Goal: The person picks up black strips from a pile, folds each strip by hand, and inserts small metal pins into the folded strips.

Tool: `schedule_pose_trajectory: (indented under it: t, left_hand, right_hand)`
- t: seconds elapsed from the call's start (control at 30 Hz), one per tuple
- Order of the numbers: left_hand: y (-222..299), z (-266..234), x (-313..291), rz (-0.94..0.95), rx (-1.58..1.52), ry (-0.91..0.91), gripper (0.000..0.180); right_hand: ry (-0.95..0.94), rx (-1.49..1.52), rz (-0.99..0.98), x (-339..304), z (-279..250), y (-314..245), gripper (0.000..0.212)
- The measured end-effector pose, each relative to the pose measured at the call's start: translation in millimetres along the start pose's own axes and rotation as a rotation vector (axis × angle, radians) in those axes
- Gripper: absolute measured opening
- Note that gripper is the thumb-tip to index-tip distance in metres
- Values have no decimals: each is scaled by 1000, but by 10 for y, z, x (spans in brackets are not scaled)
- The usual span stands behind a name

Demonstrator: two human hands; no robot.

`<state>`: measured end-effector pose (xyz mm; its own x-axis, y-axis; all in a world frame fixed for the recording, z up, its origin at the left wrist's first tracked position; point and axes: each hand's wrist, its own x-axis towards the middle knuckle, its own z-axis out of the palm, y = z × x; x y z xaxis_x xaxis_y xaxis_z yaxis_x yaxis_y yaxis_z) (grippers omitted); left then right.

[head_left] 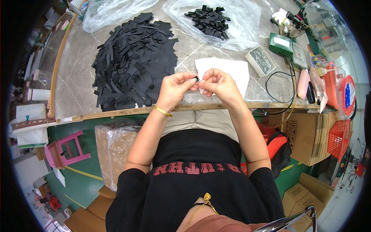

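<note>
- desk (77, 58), marble, wood front edge
- strip pile (133, 62), black, left of hands
- white sheet (232, 69) under hands
- left hand (176, 89), right hand (220, 85): both sets of fingers pinch one small black piece (197, 79) between them, above desk edge
- judgement: keep pinch tight, work over sheet

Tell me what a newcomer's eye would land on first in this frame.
Probably the big heap of black strips on the marble table, left of the hands. Next, the left hand and right hand meeting at the table's near edge, pinching one small black piece between the fingertips over a white sheet. A clear bag with smaller black pieces lies further back.
</note>
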<state>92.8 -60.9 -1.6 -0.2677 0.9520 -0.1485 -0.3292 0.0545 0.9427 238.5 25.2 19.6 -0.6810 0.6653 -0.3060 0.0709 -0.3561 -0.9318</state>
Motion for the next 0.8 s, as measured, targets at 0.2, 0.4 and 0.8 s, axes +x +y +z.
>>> schedule_pose_trajectory:
  t: [0.2, 0.4, 0.8]
  left_hand:
    - [-6, 25, -21, 91, 115, 14, 16]
    - [-9, 81, -61, 447, 600, 87, 13]
    - [-66, 77, -36, 3, 14, 95, 18]
  right_hand:
    - [11, -31, 2, 16, -4, 17, 16]
    - [31, -101, -13, 26, 6, 31, 16]
    - [123, -117, -235, -1, 87, 218, 9]
